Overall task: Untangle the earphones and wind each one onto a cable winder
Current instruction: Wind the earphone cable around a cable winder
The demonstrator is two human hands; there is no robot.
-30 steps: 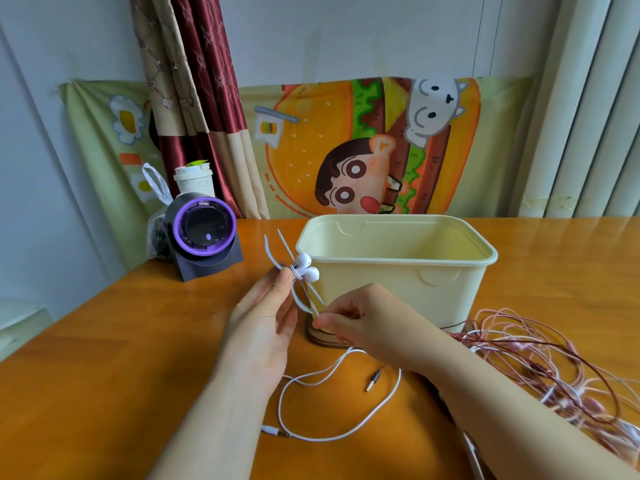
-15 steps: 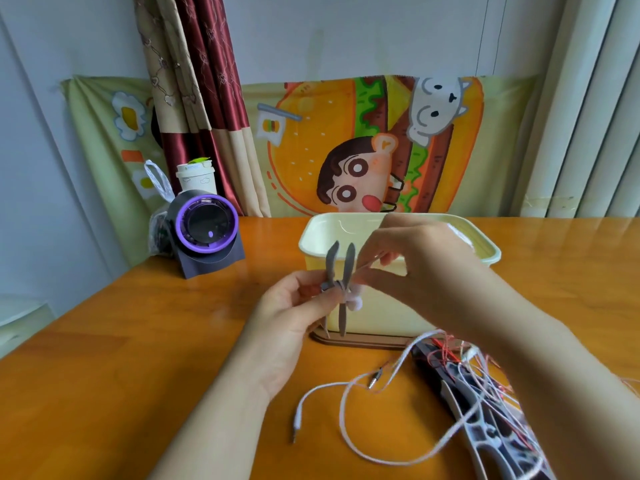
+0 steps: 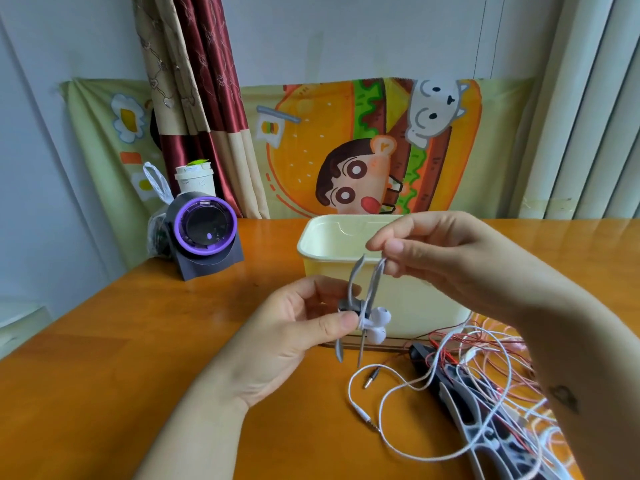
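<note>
At frame centre, the left hand (image 3: pixel 294 327) has its fingers (image 3: pixel 341 323) pinching a grey, pronged plastic cable winder (image 3: pixel 353 303). The right hand (image 3: pixel 440 258) pinches the thin white earphone cord (image 3: pixel 349 393) above the glossy rounded earbuds (image 3: pixel 379 323).

- Container (image 3: pixel 422 306) stands mid-tabletop (image 3: pixel 104 393).
- Round-faced device (image 3: pixel 204 233) at the container's 10 o'clock; cup (image 3: pixel 194 176) behind it, bag (image 3: pixel 157 230) touching its 9 o'clock side.
- Cable tangle (image 3: pixel 502 393) on the tabletop at the container's 4 o'clock.
- Left hand (image 3: pixel 294 327), before the container, grips the cable winder (image 3: pixel 356 299); earbuds (image 3: pixel 379 323) at the winder's 4 o'clock.
- Right hand (image 3: pixel 450 258) at the winder's 1 o'clock, pinching the earphone cable (image 3: pixel 348 393).
</note>
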